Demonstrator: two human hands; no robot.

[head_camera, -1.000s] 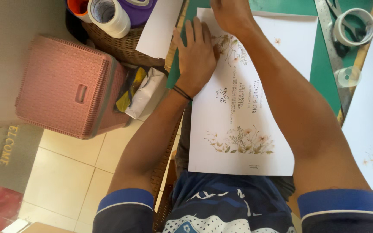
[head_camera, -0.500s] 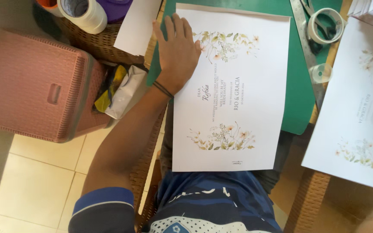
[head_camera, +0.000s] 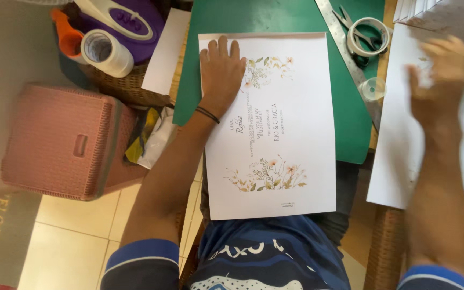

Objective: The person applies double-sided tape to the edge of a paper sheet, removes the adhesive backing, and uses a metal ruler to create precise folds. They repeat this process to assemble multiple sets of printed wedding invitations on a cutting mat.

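A white printed sheet [head_camera: 291, 134] with flower motifs lies on a green cutting mat [head_camera: 264, 19]. My left hand [head_camera: 220, 72] rests flat on the sheet's upper left corner, fingers together, a black band on the wrist. My right hand [head_camera: 440, 75] is blurred with motion over a second printed sheet [head_camera: 398, 161] at the right, fingers spread; it holds nothing I can make out.
A metal ruler [head_camera: 345, 45], scissors [head_camera: 350, 24] and a tape roll [head_camera: 370, 35] lie at the mat's top right. A wicker basket [head_camera: 130, 88] holds a masking tape roll [head_camera: 106, 51] and a purple tool. A pink plastic box [head_camera: 60, 142] stands on the floor at left.
My right hand left the top of the printed sheet and moved to the second sheet on the right. My left hand stayed pressed on the sheet's corner. The view shifted.
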